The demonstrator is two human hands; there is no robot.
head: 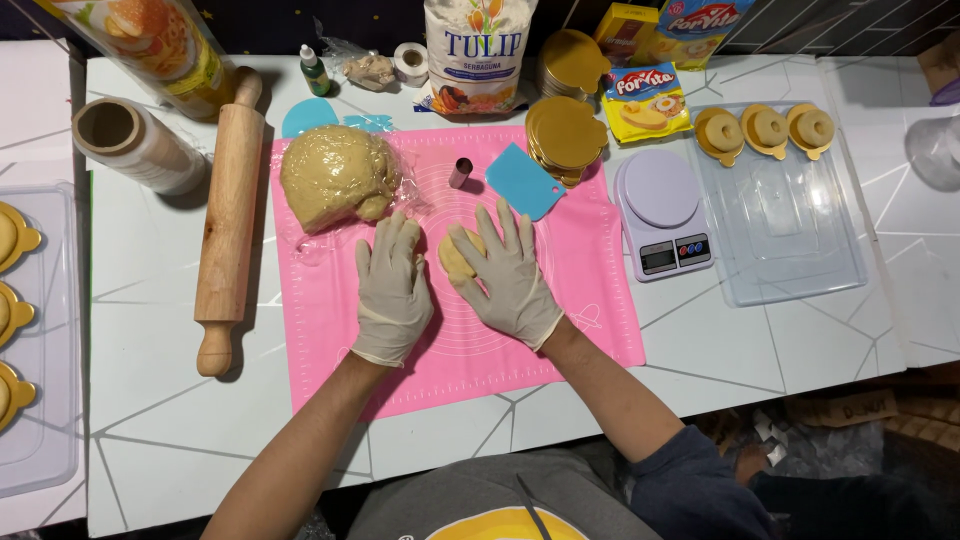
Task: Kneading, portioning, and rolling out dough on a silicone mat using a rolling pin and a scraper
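Dough piece [458, 255], a small yellow lump, is lying on the pink mat [600, 300] that is covering the white worktop [180, 420]. Both gloved hands are cupping it, fingers spread and pointing forward: the left hand [392, 290] pressing one side, the right hand [505, 275] lying over the other.

Single view, head-worn camera, looking almost straight down from above the person's chest. Near range: pink mat [590, 300] sits centre frame, white table [180, 420] fills the width, far edge at top, forearms entering from the bottom edge.
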